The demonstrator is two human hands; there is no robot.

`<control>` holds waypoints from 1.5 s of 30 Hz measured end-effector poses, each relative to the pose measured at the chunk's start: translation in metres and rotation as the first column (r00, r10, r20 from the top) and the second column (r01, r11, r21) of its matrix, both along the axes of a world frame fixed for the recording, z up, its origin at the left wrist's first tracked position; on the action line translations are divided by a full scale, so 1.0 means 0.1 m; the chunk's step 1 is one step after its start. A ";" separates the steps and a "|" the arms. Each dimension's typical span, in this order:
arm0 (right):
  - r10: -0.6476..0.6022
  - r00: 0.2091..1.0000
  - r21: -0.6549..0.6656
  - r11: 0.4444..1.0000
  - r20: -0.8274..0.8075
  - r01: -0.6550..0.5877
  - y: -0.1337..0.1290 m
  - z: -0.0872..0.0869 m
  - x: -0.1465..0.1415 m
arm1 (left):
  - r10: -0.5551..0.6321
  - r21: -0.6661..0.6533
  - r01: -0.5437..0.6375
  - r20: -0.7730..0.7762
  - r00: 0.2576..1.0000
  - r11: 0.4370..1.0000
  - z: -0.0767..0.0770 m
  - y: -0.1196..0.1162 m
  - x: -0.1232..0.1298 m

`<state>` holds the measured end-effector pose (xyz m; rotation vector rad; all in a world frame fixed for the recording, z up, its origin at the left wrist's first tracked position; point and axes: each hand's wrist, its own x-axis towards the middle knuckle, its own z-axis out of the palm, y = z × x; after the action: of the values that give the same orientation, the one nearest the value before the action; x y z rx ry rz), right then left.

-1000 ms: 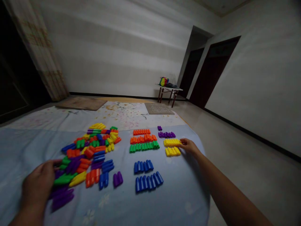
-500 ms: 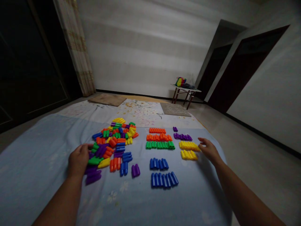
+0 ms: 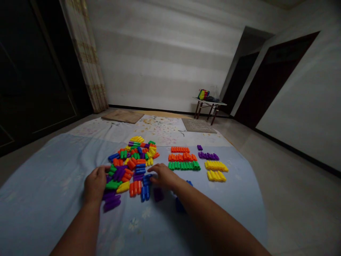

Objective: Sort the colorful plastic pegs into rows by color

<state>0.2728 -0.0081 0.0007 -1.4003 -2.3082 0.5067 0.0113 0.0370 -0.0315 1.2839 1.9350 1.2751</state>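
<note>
My right hand (image 3: 163, 176) reaches over the near right side of a mixed pile of bullet-shaped plastic building blocks (image 3: 133, 163), its fingers apart above a blue block (image 3: 147, 179). Whether they touch it I cannot tell. My left hand (image 3: 95, 183) lies against the pile's left edge, beside green blocks (image 3: 113, 185) and purple blocks (image 3: 112, 203). Its fingers are mostly hidden. Right of the pile, blocks lie in rows by colour: orange (image 3: 180, 149), green (image 3: 184, 165), purple (image 3: 209, 156) and yellow (image 3: 216, 165). My right forearm covers most of the blue rows (image 3: 189, 182).
A light blue floral cloth (image 3: 144, 231) covers the surface under the blocks. Two flat boards (image 3: 124, 116) (image 3: 199, 125) lie at its far side. Beyond stands a small folding table (image 3: 210, 102) with a colourful bag (image 3: 203, 94) on it.
My right hand has moved left from beside the yellow rows to the pile, and its forearm now crosses the blue rows. My left hand stays at the pile's left edge. The view has shifted slightly.
</note>
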 end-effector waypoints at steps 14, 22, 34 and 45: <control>0.022 0.998 0.011 1.000 0.051 -0.022 0.10 -0.02 0.05 | 0.036 -0.045 -0.038 -0.038 0.999 0.998 -0.04 0.03 -0.01; 0.039 0.996 -0.029 0.999 0.086 -0.037 0.00 0.01 0.25 | 0.060 -0.019 -0.062 -0.083 0.995 0.998 -0.02 0.01 0.02; -0.041 0.973 -0.076 0.995 0.228 0.060 -0.04 0.04 0.16 | 0.044 -0.006 -0.044 -0.043 0.998 0.999 -0.02 0.01 0.04; -0.242 0.943 0.050 0.965 -0.230 0.259 -0.52 0.17 1.45 | 0.079 -0.001 -0.079 0.035 0.996 0.997 0.09 -0.03 0.11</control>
<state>0.4175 -0.0604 0.0179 -1.4896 -1.9193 0.4616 0.0223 0.0342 -0.0229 1.1875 1.9791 1.3274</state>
